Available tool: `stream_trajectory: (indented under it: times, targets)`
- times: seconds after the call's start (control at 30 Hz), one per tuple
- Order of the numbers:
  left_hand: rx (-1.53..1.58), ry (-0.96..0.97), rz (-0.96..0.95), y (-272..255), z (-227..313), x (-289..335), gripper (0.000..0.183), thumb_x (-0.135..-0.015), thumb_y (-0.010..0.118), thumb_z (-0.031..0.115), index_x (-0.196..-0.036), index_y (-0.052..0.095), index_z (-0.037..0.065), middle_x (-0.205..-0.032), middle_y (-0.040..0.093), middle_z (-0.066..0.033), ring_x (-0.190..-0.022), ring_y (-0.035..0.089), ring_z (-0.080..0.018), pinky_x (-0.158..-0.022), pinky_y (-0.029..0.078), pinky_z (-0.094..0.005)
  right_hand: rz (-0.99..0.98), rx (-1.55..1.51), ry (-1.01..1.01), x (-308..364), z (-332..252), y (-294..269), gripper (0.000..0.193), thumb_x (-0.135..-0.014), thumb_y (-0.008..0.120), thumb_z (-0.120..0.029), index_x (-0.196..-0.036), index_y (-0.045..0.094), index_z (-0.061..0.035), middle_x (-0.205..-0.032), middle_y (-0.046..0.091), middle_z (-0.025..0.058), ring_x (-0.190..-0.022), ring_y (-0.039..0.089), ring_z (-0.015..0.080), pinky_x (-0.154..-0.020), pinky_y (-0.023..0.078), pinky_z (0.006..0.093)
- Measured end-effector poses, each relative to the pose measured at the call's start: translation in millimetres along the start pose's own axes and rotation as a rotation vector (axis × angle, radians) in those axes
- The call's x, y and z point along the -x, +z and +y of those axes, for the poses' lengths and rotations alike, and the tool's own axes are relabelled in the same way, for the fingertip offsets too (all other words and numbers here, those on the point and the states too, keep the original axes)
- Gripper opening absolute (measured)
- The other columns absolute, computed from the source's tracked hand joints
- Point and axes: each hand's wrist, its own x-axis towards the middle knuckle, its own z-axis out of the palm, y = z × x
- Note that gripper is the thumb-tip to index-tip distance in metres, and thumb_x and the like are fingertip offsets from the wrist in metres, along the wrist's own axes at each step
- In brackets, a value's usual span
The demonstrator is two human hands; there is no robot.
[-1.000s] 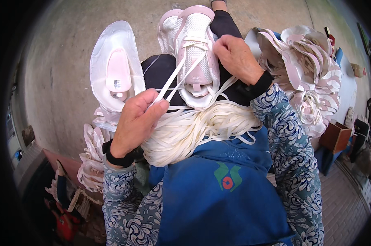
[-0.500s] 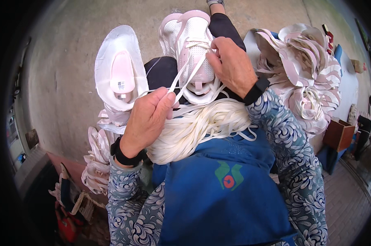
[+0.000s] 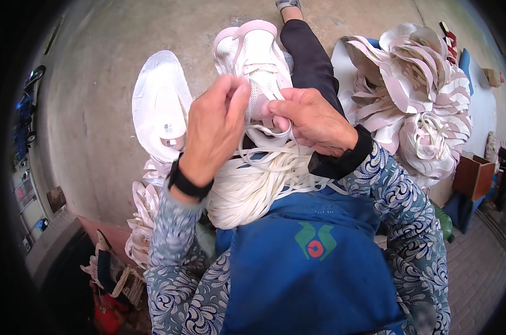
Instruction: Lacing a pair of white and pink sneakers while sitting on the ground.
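The left hand (image 3: 216, 131) and right hand (image 3: 309, 120) are apparently pinching a white lace (image 3: 264, 146) at the pale shoe (image 3: 255, 58), both grips clenched.

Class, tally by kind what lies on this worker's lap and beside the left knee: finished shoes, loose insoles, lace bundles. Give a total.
White-and-pink shoe: 1
White insole: 1
Bundle of white laces: 1
Total: 3
Both the left hand and right hand pinch laces at the shoe.

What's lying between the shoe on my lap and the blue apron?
In the head view, a bundle of white laces lies between the shoe and the blue apron.
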Motion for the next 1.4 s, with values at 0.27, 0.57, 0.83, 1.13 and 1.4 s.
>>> stream_trajectory:
  times: [0.27, 0.57, 0.83, 1.13, 1.4]
  targets:
    - [-0.513, 0.444, 0.115, 21.1, -26.9, -48.1, 0.012, -0.087, 0.059, 0.011, -0.094, 0.06, 0.001, -0.072, 0.058, -0.0104, -0.062, 0.058, -0.0216, -0.058, 0.047, -0.0336, 0.038, 0.084, -0.042, 0.4, -1.2, -3.2, 0.016, -0.086, 0.056, -0.015, -0.083, 0.064, -0.0023, -0.063, 0.055, -0.0014, -0.046, 0.043, 0.0064, -0.04, 0.032, 0.0233]
    - [0.216, -0.294, -0.206, 11.1, -21.7, -61.9, 0.014, -0.09, 0.048, 0.009, -0.094, 0.052, -0.004, -0.068, 0.058, -0.0083, -0.05, 0.059, -0.0133, -0.043, 0.05, -0.0254, -0.054, -0.261, -0.016, 7.2, -16.7, -35.1, 0.011, -0.084, 0.057, -0.009, -0.089, 0.063, -0.0011, -0.059, 0.05, -0.0031, -0.042, 0.035, 0.0036, -0.035, 0.019, 0.0212]
    - [0.203, -0.287, -0.166, -0.7, -14.9, -46.5, 0.018, -0.095, 0.052, 0.02, -0.092, 0.052, 0.003, -0.071, 0.055, -0.0022, -0.055, 0.056, -0.0089, -0.048, 0.049, -0.0218, -0.022, 0.242, -0.081, 16.6, -12.8, -11.2, 0.018, -0.089, 0.05, -0.013, -0.09, 0.064, -0.0008, -0.06, 0.051, -0.004, -0.046, 0.04, 0.0036, -0.042, 0.031, 0.0207]
    - [0.539, -0.441, -0.341, -7.4, -1.7, -8.0, 0.032, -0.094, 0.056, 0.024, -0.114, 0.047, 0.0, -0.083, 0.063, -0.0066, -0.065, 0.06, -0.0105, -0.061, 0.052, -0.0228, 0.057, 0.989, -0.722, 13.6, 29.4, 64.7, 0.012, -0.084, 0.052, -0.007, -0.078, 0.052, 0.003, -0.059, 0.055, 0.0154, -0.059, 0.061, 0.0343, -0.053, 0.047, 0.0433]
    - [0.599, -0.391, -0.269, -8.6, 0.4, 12.6, 0.049, -0.093, 0.05, 0.011, -0.136, 0.034, -0.005, -0.076, 0.053, -0.0021, -0.054, 0.049, -0.0061, -0.058, 0.055, -0.0241, -0.062, 0.966, -0.638, 29.0, 33.1, 66.9, 0.01, -0.083, 0.055, -0.007, -0.08, 0.052, 0.0019, -0.06, 0.055, 0.0183, -0.059, 0.061, 0.0373, -0.053, 0.047, 0.047]
